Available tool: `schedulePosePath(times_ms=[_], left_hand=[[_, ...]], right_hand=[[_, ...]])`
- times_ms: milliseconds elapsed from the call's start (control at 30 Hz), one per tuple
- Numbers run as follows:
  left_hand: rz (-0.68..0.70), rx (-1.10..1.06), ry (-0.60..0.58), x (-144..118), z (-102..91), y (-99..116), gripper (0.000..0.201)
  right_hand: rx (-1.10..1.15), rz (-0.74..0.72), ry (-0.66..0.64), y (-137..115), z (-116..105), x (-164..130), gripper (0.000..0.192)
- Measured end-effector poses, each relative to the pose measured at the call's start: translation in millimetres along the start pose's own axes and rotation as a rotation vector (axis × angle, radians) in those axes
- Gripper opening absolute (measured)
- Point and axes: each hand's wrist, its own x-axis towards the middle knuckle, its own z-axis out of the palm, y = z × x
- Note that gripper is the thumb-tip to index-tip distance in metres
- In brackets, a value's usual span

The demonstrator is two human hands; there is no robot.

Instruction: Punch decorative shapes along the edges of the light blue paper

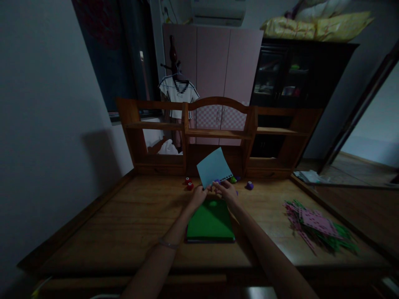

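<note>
A light blue paper sheet [213, 167] stands tilted above the desk, with a row of small punched holes along its lower right edge. My left hand [198, 195] pinches its lower left corner. My right hand [227, 191] grips its bottom edge, seemingly together with a small purple object that is mostly hidden under the fingers. Directly below my hands lies a green pad [210, 222] with a small round green piece near its far end. Two red punches [188, 184], a green punch [233, 180] and a purple punch [249, 185] sit just beyond my hands.
The wooden desk [124, 224] has raised side rails and a wooden shelf unit [218, 133] along its back. A pile of pink and green punched papers [318, 226] lies at the right. A wall is on the left; wardrobes stand behind.
</note>
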Motion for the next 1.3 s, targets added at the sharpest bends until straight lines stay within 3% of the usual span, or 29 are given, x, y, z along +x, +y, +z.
schedulePosePath(times_ms=[400, 1033, 1300], left_hand=[[-0.057, -0.051, -0.056, -2, -1.3, 7, 0.034], [0.082, -0.048, -0.070, -1, 2.8, 3, 0.032], [-0.025, -0.114, -0.116, -4, 5.4, 5, 0.037]], right_hand=[[0.002, 0.005, -0.006, -1, 0, 1, 0.045], [0.103, 0.037, 0.050, 8, -8, 8, 0.040], [0.106, 0.087, 0.034, 6, -11, 10, 0.038]])
